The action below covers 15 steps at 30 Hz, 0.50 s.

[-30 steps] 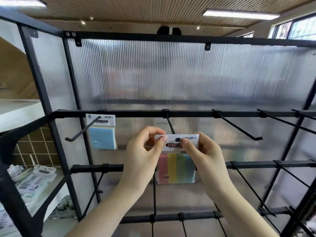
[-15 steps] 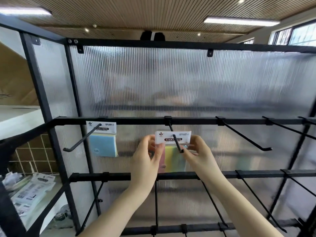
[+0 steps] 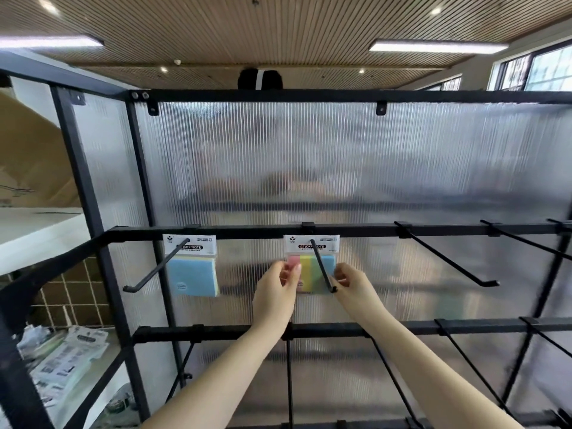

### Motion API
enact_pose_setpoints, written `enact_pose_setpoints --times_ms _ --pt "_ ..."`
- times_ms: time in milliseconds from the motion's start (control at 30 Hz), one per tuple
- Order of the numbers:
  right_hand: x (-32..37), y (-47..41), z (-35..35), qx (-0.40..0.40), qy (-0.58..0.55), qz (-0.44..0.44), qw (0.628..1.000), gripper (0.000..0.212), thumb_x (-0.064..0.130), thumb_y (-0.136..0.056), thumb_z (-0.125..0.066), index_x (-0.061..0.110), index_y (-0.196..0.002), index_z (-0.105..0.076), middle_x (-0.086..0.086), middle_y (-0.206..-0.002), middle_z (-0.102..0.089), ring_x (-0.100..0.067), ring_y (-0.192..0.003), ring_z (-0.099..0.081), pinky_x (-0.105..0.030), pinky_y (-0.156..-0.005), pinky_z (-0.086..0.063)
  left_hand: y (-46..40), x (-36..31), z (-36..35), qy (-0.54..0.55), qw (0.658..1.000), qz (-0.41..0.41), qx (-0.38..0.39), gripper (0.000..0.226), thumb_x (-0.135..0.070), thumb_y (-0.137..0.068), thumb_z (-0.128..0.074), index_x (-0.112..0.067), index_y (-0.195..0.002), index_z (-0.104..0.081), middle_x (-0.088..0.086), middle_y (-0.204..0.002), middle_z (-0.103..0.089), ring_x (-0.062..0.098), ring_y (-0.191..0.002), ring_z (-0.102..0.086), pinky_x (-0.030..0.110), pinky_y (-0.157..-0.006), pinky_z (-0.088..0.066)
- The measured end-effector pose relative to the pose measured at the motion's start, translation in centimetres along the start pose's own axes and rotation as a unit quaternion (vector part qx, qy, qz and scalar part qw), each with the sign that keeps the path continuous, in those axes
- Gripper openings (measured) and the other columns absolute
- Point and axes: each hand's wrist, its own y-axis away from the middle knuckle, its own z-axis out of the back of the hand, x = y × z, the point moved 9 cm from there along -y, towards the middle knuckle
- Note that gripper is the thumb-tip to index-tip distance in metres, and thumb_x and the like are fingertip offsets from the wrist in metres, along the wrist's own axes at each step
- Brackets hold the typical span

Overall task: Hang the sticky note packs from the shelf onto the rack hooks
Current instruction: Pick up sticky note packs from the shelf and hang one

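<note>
On the middle hook (image 3: 322, 264), at 12 o'clock of both hands, the multicolour pack (image 3: 311, 267) is pinched by left hand (image 3: 278, 289) and right hand (image 3: 351, 286); if jerked forward on release, it could be pulled off.

That black metal rack frame (image 3: 356, 229) looks matt, powder-coated, same as its thin black wire hooks (image 3: 322, 267). Back panel is ribbed translucent plastic (image 3: 340, 165), slightly shiny. The striped pastel sticky note pack (image 3: 312, 267) sits in glossy clear film with a white paper header. Ceiling's slatted wood (image 3: 278, 29).
</note>
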Motion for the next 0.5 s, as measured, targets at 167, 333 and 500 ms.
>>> enact_pose_setpoints --times_ms 167,333,500 --pt "-0.5 0.3 -0.1 0.007 0.006 -0.012 1.000 0.012 0.022 -0.095 -0.056 0.014 -0.104 -0.056 0.006 -0.093 -0.059 -0.007 -0.086 -0.057 -0.012 -0.064 -0.040 0.1 0.7 -0.7 -0.013 0.999 0.026 0.013 0.020 -0.042 -0.095 -0.049 -0.024 -0.089 -0.054 -0.018 -0.076 -0.057 -0.006 -0.072 -0.054 0.013 -0.059 -0.040" --pt "-2.2 1.8 -0.4 0.020 0.036 -0.026 0.999 0.015 0.024 -0.096 -0.056 0.013 -0.106 -0.059 -0.001 -0.097 -0.064 -0.017 -0.093 -0.061 -0.025 -0.079 -0.048 1.9 2.3 -0.5 -0.043 0.997 0.055 0.020 0.015 -0.036 -0.094 -0.054 -0.021 -0.090 -0.057 -0.012 -0.083 -0.059 0.006 -0.078 -0.057 0.020 -0.063 -0.044" --pt "-4.4 3.6 -1.0 0.048 0.079 -0.043 0.995 0.013 0.023 -0.097 -0.053 0.012 -0.099 -0.061 -0.003 -0.090 -0.065 -0.016 -0.081 -0.060 -0.026 -0.070 -0.048 4.6 3.9 1.1 -0.070 0.992 0.096 0.028 0.007 -0.029 -0.094 -0.056 -0.026 -0.087 -0.056 -0.013 -0.086 -0.059 0.009 -0.084 -0.058 0.028 -0.070 -0.048"
